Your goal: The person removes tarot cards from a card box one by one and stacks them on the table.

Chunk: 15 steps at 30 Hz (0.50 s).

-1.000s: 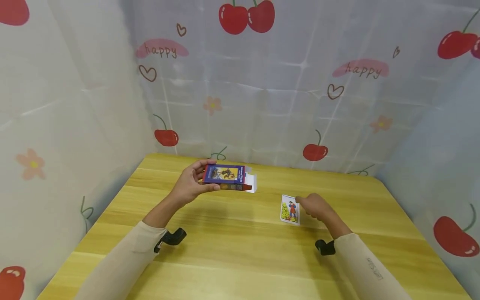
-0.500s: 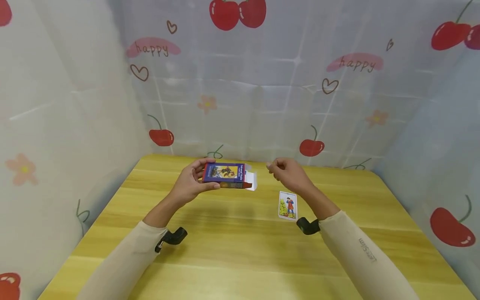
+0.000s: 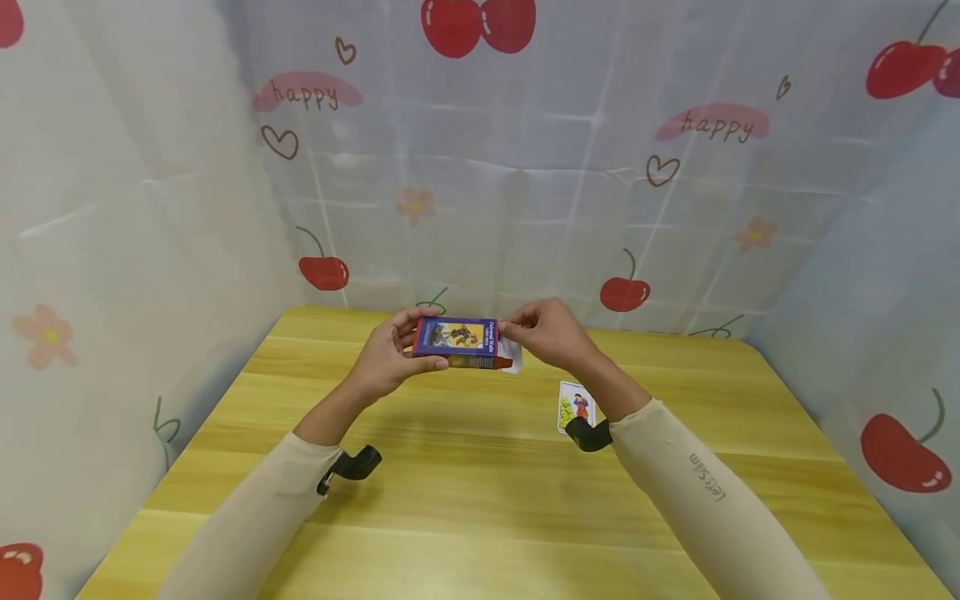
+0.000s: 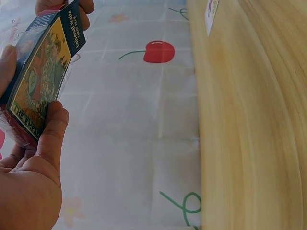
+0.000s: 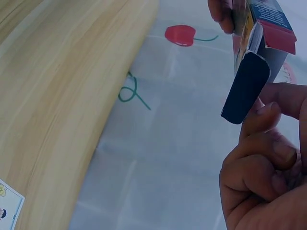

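My left hand [image 3: 414,343] grips a blue card box [image 3: 459,342] by its left end, holding it flat above the far middle of the wooden table [image 3: 480,500]. In the left wrist view the box [image 4: 41,72] stands between my thumb and fingers. My right hand [image 3: 519,330] is at the box's open right end, fingers curled, pinching the dark flap [image 5: 247,86] that hangs from the box [image 5: 266,21]. One picture card [image 3: 573,406] lies face up on the table below my right wrist, also showing as the card [image 5: 7,207].
Cherry-print sheeting [image 3: 525,192] walls the table on the left, back and right. A black wrist camera mount [image 3: 352,463] sits under my left forearm, and another mount [image 3: 588,435] partly covers the card's near edge.
My right hand left the card on the table, rose and moved left to the box's open end, where it now pinches the flap. The left hand lifted the box slightly.
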{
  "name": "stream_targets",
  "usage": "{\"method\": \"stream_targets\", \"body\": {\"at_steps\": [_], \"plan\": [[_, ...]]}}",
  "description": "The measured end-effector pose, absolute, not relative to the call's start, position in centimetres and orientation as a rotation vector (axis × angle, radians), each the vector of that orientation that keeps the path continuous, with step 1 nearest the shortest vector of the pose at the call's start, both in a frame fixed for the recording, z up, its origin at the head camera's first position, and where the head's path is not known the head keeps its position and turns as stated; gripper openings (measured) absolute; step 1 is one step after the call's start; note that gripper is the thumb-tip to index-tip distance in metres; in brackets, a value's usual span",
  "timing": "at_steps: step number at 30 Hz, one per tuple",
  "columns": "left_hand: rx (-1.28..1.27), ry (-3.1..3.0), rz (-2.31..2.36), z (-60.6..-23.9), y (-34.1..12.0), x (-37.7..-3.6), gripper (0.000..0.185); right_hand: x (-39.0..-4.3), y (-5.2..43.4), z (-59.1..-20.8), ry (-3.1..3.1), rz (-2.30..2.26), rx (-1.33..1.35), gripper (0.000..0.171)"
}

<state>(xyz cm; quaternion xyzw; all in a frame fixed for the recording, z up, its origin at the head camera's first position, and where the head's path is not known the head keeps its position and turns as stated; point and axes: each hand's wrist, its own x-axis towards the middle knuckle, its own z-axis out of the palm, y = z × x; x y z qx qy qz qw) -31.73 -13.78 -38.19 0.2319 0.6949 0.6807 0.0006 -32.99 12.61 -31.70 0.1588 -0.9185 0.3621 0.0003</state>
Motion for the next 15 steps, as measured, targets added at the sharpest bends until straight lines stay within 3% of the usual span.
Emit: {"method": "stream_targets", "body": {"at_steps": [15], "plan": [[0.741, 2.183, 2.103, -38.1, -13.24, -31.83, 0.075, -32.91, 12.31, -32.03, -3.038, 1.073, 0.36, 0.025]]}}
